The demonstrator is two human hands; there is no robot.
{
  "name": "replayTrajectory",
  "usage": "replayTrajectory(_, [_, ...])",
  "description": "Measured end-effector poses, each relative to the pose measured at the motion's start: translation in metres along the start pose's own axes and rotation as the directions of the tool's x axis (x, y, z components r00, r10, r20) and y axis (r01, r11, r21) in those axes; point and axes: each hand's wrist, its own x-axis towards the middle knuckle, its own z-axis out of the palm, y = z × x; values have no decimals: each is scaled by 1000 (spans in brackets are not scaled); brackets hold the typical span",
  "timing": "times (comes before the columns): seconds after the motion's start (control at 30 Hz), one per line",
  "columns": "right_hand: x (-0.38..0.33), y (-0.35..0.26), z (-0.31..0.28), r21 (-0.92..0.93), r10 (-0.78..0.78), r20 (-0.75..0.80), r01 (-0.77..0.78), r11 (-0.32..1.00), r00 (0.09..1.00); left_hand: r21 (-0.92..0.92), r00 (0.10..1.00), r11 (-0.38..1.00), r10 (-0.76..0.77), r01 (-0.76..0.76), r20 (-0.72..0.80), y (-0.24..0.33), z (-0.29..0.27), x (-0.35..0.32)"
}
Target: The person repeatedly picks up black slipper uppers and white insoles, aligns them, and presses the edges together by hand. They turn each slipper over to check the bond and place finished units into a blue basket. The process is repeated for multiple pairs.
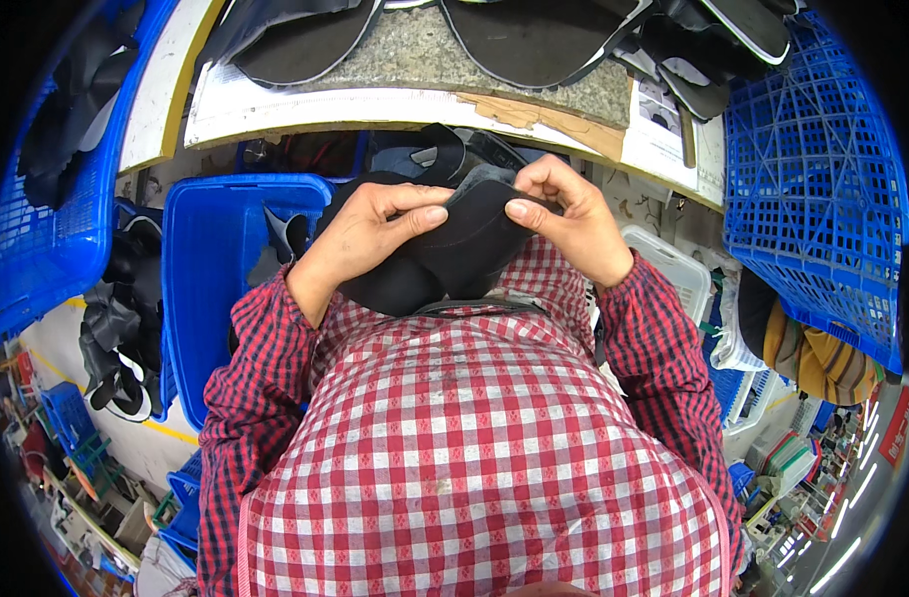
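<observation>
Over my lap lies a black stitched piece [469,234] with a grey lining, which looks like a shoe upper. My left hand [380,231] pinches its upper edge between thumb and fingers. A short way to the right, my right hand [571,211] grips the same edge, thumb on the near side and fingers curled behind. The grey lining [486,175] shows between the two hands. More black material hangs below my left hand, and its full shape is partly hidden by my hands.
Ahead stands a worktable [325,107] with a stone slab [405,50] and several black, white-edged pieces [534,40]. A blue bin [201,269] is at my left, with black pieces [121,308] beside it. At right are a blue crate [813,179] and a white basket [678,269].
</observation>
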Motion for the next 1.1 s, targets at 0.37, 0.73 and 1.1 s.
replayTrajectory(0.37, [2,-7,-6,-57,-45,-7,44,997,999,106,991,991,94,-84,-96,19,7,19])
replayTrajectory(0.73, [1,-14,-7,-46,32,-143,-39,998,989,135,994,985,109,-106,-12,30,6,22])
replayTrajectory(1.1, [-4,-18,-12,-268,-81,-84,55,962,993,144,996,985,90,-93,26,37,5,24])
